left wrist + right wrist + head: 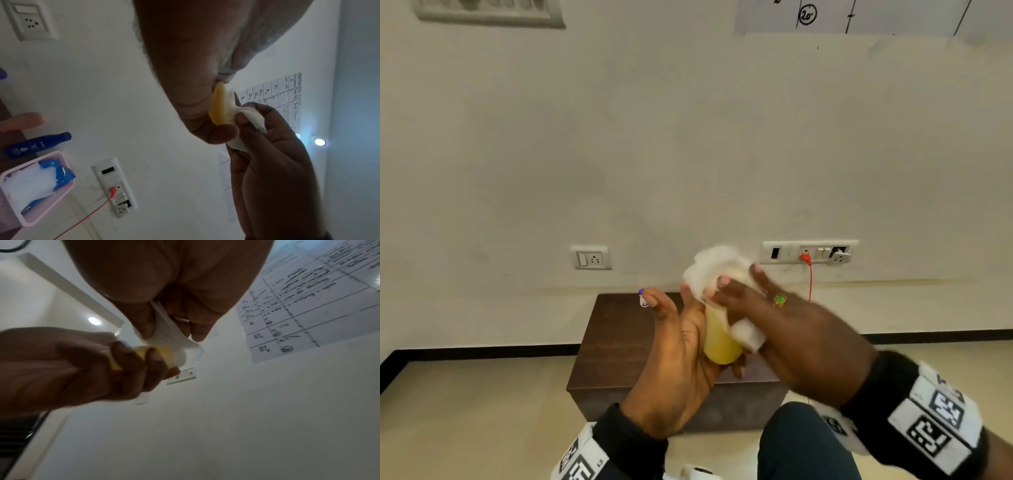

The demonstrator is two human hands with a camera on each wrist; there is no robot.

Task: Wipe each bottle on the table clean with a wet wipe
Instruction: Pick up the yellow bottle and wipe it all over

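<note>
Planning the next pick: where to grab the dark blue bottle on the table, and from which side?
Grip the dark blue bottle around its wide body, not the narrow neck and cap. It seems to stand upright by the wall, between the pink bottle and the pink basket, so come from the front, the open side; the left hand and right hand are busy with the yellow bottle.

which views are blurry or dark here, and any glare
Head view: evenly lit, but the right hand and wet wipe smear with motion. Left wrist view: backlit, left hand near-silhouetted, ceiling lamp flaring. Right wrist view: dim, yellow bottle soft.
</note>
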